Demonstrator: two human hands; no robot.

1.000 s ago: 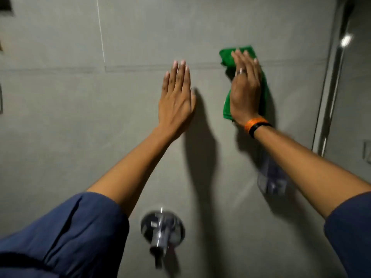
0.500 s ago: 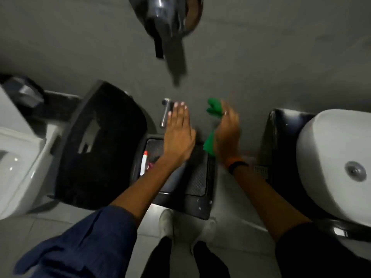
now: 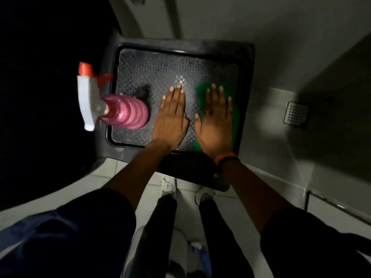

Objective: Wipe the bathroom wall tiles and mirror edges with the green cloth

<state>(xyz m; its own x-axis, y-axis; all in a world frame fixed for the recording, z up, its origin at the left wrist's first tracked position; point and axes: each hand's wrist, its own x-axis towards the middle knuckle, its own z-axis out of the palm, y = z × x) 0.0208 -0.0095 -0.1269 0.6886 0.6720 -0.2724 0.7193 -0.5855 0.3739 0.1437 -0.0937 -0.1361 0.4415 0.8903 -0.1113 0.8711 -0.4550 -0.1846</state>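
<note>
The green cloth [image 3: 201,91] lies flat on the textured top of a dark plastic stool [image 3: 180,48]. My right hand [image 3: 215,125] rests on the cloth with palm down and fingers stretched out, covering most of it; green shows past the fingertips and along the right side. Just to its left, my left hand [image 3: 170,117] lies flat and open on the bare stool top, holding nothing. Grey wall tile [image 3: 281,23] shows beyond the stool at the top. No mirror is in view.
A pink spray bottle [image 3: 126,113] with a white and red trigger head stands on the stool's left part. A large black object [image 3: 40,77] fills the left side. A square floor drain [image 3: 296,113] sits at the right. My shoes [image 3: 168,186] stand on light floor tiles below.
My view dropped from the wall to the floor. Both hands came down off the wall tile and now lie flat on the stool top, the cloth still under my right hand.
</note>
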